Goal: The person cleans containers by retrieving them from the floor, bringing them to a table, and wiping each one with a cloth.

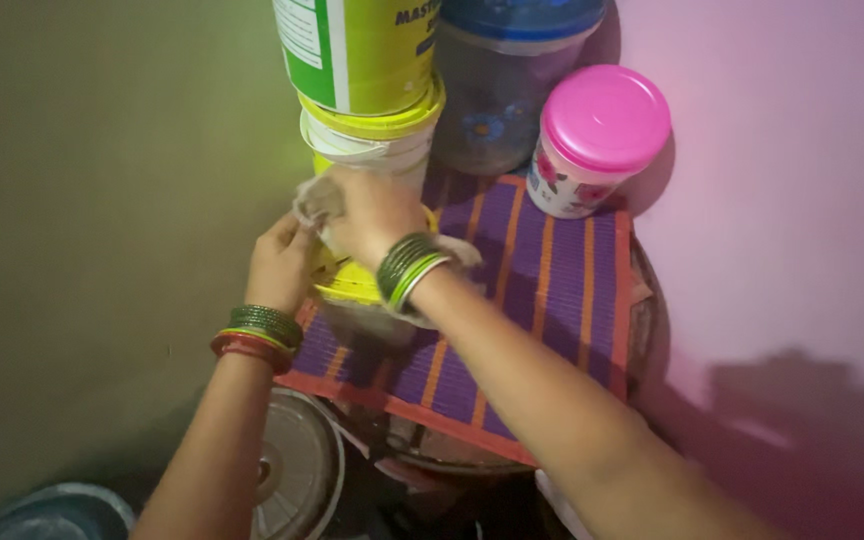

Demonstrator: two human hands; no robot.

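A stack of buckets (367, 95) stands at top centre on a striped mat (552, 290); right of it a lidded jar (512, 80), then a small lidded tub (592, 140). A metal lid (297, 470) lies lower left.

- Left hand (280, 262): raised, back toward the camera, fingers curled forward and pressed against something in front of it.
- Left wrist: ringed with green and red bangles.
- Right hand (372, 215): reaching across from the right, fingers bent downward in a grip.
- Right wrist: green bangles; forearm stretches diagonally from lower right.
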